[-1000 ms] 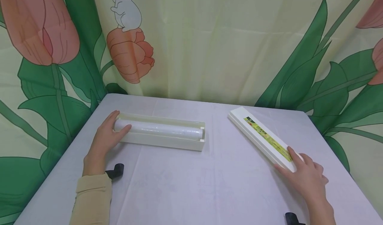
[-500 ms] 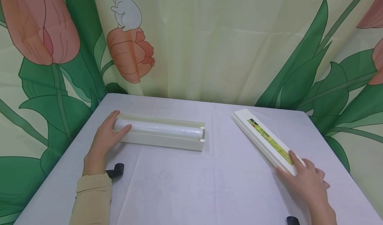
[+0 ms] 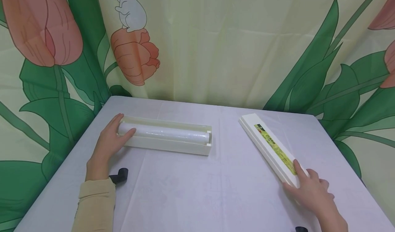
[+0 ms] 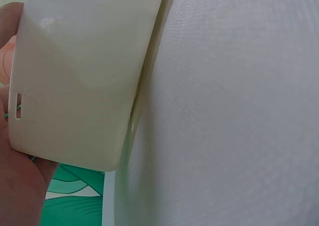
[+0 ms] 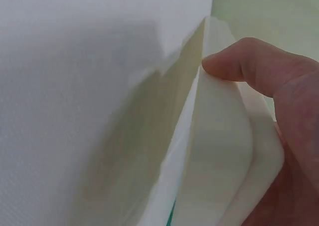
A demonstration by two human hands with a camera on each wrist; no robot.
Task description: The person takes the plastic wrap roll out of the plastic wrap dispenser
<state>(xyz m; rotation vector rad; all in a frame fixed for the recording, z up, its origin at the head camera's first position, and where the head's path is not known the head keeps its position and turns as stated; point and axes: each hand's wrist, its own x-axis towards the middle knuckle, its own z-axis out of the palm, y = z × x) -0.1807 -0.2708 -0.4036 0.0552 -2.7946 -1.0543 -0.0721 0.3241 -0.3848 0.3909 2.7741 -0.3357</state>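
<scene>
A long white plastic wrap box (image 3: 166,148) lies uncovered at the table's left, with a shiny roll of cling film (image 3: 172,135) inside. My left hand (image 3: 106,141) grips the box's left end, thumb over the front edge. In the left wrist view, the end wall of the box (image 4: 84,76) fills much of the left side. At the right, my right hand (image 3: 311,192) holds the near end of the white lid (image 3: 254,121), which has a yellow-green label. From the right wrist, a gap shows between the lid (image 5: 217,141) and the tablecloth.
A white cloth (image 3: 191,190) covers the table. A curtain printed with tulips and a rabbit (image 3: 134,14) hangs right behind it. Black wrist-worn pieces (image 3: 119,176) show near both wrists.
The lid has shifted slightly right, then a little toward me with my right hand. My left hand, the box and the roll have stayed put.
</scene>
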